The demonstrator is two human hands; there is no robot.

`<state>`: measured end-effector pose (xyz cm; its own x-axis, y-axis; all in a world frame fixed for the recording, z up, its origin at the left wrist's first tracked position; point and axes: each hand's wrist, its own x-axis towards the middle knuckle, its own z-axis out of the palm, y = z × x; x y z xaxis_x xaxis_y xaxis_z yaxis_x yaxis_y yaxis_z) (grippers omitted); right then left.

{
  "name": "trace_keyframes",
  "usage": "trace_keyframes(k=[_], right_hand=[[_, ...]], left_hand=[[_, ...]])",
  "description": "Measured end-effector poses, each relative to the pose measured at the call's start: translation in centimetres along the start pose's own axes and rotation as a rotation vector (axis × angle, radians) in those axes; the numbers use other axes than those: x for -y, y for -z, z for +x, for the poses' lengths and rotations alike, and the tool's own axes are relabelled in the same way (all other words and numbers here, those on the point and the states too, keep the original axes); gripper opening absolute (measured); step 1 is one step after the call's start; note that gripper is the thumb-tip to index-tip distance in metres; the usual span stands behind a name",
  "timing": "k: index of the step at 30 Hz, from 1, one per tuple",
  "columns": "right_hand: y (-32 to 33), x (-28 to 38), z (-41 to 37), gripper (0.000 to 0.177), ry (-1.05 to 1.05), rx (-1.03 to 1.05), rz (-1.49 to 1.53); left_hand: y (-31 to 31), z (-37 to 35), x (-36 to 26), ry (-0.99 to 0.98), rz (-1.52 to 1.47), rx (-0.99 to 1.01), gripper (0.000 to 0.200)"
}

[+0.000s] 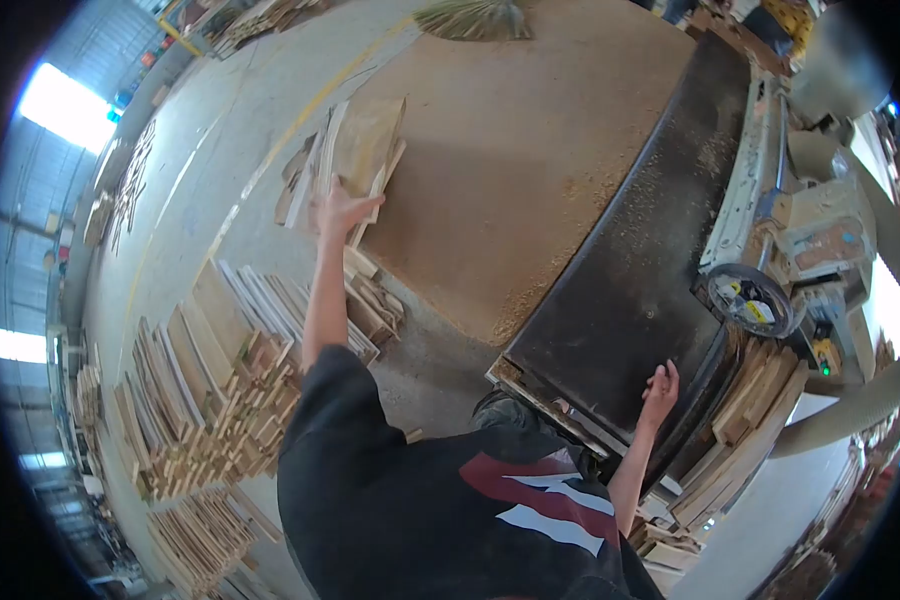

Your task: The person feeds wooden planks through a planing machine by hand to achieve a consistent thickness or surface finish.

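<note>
Left hand (342,212), right hand (660,385): two; table (620,290): one; broom (475,18): one; boards (370,140): many.

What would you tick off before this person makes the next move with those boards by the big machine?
1. Left hand in contact with the leaning boards: ok.
2. Left hand's grip closed around a board: cannot tell, as the fingers are seen only from behind.
3. Right hand empty and braced on the edge of the dark machine table: ok.
4. Table top free of loose pieces: ok, though sawdust lies along its far part.
5. Floor free for footing: not ok, since plank stacks crowd the left side.
6. Machine stopped: cannot tell.
</note>
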<state>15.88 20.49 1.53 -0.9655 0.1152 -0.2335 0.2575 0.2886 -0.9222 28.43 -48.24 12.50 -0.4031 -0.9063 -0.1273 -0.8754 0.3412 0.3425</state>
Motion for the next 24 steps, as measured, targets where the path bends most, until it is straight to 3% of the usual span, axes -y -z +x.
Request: trace_keyframes(k=[2,4,5,7,8,9,10,11,12,13,14,15,16,17,18,19,21,24], right_hand=[[-2.2,0.5,-0.8,0.043,0.019,0.107,0.077],[-6.2,7.3,-3.9,0.041,0.017,0.287,0.036],[-8.5,7.7,-4.2,0.042,0.027,0.393,0.113],[-13.9,10.9,-6.2,0.059,-0.058,0.634,0.304],[-16.8,11.9,-7.1,0.067,-0.182,0.743,0.458],[-19.3,13.0,-8.2,0.077,-0.284,0.772,0.463],[-22.6,12.4,-9.1,0.075,-0.152,0.701,0.487],[-24.6,11.7,-9.0,0.074,-0.023,0.635,0.510],[-23.7,12.6,-8.0,0.074,0.014,0.611,0.527],[-22.0,13.5,-7.2,0.073,0.020,0.589,0.311],[-20.5,13.6,-7.1,0.076,0.006,0.558,0.096],[-20.2,11.1,-6.4,0.083,-0.020,0.312,-0.073],[-19.0,9.7,-5.8,0.082,0.159,0.234,-0.146],[-17.4,8.7,-5.2,0.082,0.336,0.155,-0.225],[-15.7,8.4,-4.9,0.084,0.303,0.109,-0.212],[-13.8,7.9,-4.9,0.085,0.264,0.072,-0.202],[-10.7,5.0,-4.7,0.087,0.333,0.026,-0.289],[-6.4,3.7,-7.7,0.088,0.214,-0.074,-0.279]], left_hand=[[0.1,-5.0,-2.4,0.032,-0.008,0.021,0.131],[-1.2,-9.0,-2.3,0.049,-0.046,0.036,0.127],[-2.8,-10.7,-2.0,0.011,-0.084,0.039,0.126],[-6.4,-13.9,-1.0,-0.073,-0.338,0.181,0.122],[-7.7,-15.9,-1.5,-0.188,-0.664,0.321,0.108],[-4.0,-21.0,-6.3,0.020,-0.915,0.586,0.090],[-7.4,-23.0,-6.1,-0.132,-0.982,0.582,0.077],[-13.5,-23.0,-3.4,0.076,-1.180,0.617,0.079],[-16.6,-24.2,-2.0,-0.037,-0.991,0.609,0.081],[-18.4,-25.1,-2.4,-0.142,-0.791,0.586,0.084],[-16.8,-26.9,-4.4,-0.329,-0.510,0.417,0.086],[-14.3,-29.4,-5.9,-0.498,-0.231,0.246,0.087],[-13.6,-30.1,-6.5,-0.521,-0.225,0.256,0.087],[-13.2,-30.7,-7.0,-0.452,-0.575,0.446,0.088],[-13.2,-31.3,-7.3,-0.354,-0.921,0.638,0.089],[-14.0,-31.9,-7.3,-0.350,-0.913,0.654,0.089],[-16.3,-31.9,-6.5,-0.786,-0.669,0.486,0.098],[-17.8,-34.7,-7.6,-0.951,-0.425,0.411,0.088]])
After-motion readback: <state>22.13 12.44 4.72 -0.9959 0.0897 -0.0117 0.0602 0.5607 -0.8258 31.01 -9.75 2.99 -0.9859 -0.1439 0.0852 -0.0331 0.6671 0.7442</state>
